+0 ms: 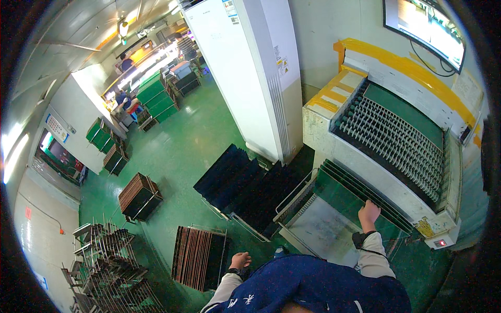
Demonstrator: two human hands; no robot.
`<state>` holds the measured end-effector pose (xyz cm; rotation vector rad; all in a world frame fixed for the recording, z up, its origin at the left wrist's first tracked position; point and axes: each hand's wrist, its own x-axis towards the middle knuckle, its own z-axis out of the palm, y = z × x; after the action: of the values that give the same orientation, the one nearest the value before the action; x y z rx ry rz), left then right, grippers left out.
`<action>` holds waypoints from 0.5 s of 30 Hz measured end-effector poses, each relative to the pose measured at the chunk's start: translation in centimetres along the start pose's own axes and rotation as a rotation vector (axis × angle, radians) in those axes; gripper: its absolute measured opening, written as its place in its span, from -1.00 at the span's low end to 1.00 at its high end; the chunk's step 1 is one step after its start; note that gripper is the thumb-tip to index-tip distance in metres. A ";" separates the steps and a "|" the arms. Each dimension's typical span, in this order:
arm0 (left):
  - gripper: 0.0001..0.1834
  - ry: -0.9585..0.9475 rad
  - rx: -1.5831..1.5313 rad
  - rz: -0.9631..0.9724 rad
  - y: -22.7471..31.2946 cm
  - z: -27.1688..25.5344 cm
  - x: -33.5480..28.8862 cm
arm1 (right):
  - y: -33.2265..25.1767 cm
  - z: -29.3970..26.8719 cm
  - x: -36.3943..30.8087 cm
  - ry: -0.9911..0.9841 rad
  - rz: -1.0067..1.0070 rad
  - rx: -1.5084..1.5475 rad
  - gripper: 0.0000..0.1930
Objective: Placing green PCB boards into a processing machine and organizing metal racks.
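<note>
Gripping at the rim seems the right approach here: the right hand (369, 213) looks clamped on the upper edge of the nearest green panel (335, 189), its fingers curled over, though how far they reach behind is hidden. That panel leans in a row with others, close against one another, so fingertips should catch one edge only and keep off the broad face.

The row stands in a metal rack (319, 235), whose pale bare part lies toward 8 o'clock from that hand. Toothed strips line its side; drawing a panel straight along its own plane, without twisting, would likely spare both the teeth and the neighbouring sheets.

Farther toward 8 o'clock, the left hand (240, 261) hangs with fingers loosely curled, apart from the green panels and with nothing visible in it. A second hold on the opposite edge would probably stop so broad a sheet swinging. At 9 o'clock from it, just beside, stands a rack of brown-edged boards (193, 258), worth giving elbow room.

Toward 1 o'clock from the right hand, the roller machine (391, 138) rises close beyond the row; its casing could knock a corner. Between 9 and 10 o'clock, dark sheets (229, 177) crowd the other flank.
</note>
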<state>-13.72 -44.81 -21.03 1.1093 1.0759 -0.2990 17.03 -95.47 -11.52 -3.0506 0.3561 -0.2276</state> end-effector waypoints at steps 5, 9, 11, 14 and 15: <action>-0.79 0.022 0.025 -0.015 0.4 0.3 -0.4 | 0.0 0.0 0.0 -0.004 -0.006 0.010 -0.81; -0.78 0.014 0.009 -0.016 0.1 0.1 -0.2 | -0.2 -0.3 0.0 -0.016 0.000 0.014 -0.82; -0.76 0.018 -0.019 0.012 0.1 0.3 -0.2 | -0.1 -0.3 0.0 -0.008 -0.002 0.014 -0.82; -0.73 0.015 -0.026 0.012 0.2 0.3 -0.2 | 0.0 -0.2 0.1 -0.022 0.004 0.011 -0.81; -0.73 0.015 -0.026 0.013 0.2 0.3 -0.2 | 0.0 -0.1 0.1 -0.022 0.004 0.012 -0.81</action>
<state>-13.54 -45.05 -20.78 1.0959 1.0831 -0.2661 17.14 -95.49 -11.40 -3.0380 0.3583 -0.1945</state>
